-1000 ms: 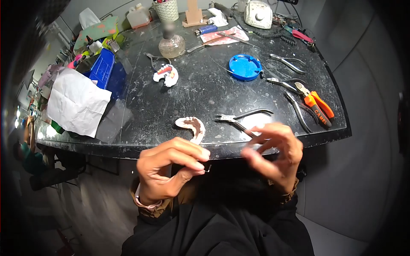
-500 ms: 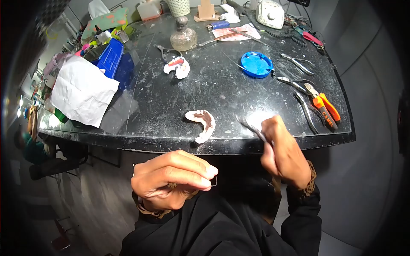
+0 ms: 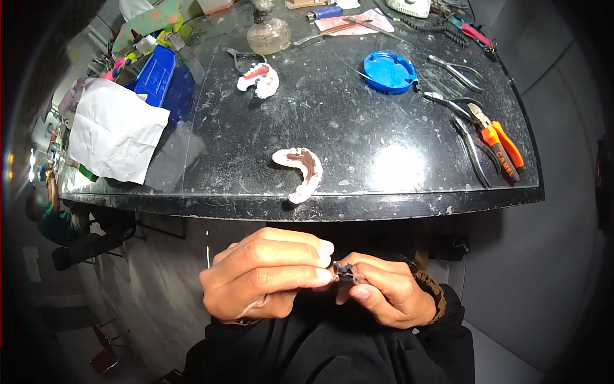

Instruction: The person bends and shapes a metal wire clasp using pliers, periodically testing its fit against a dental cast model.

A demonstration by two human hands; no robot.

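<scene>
My left hand (image 3: pixel 265 276) pinches what seems a thin wire (image 3: pixel 207 249), and my right hand (image 3: pixel 391 291) grips pliers (image 3: pixel 346 272) against it, probably so one steadies what the other clamps. Meeting before the desk (image 3: pixel 243 144), they hide most of the wire; a pale, straight, slender end apparently shows beyond my left knuckles

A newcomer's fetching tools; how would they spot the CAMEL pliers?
On the black table, look toward the right front corner. The CAMEL pliers lie there, beside slimmer metal pliers; only the CAMEL pair has thick orange-and-grey handles.
</scene>
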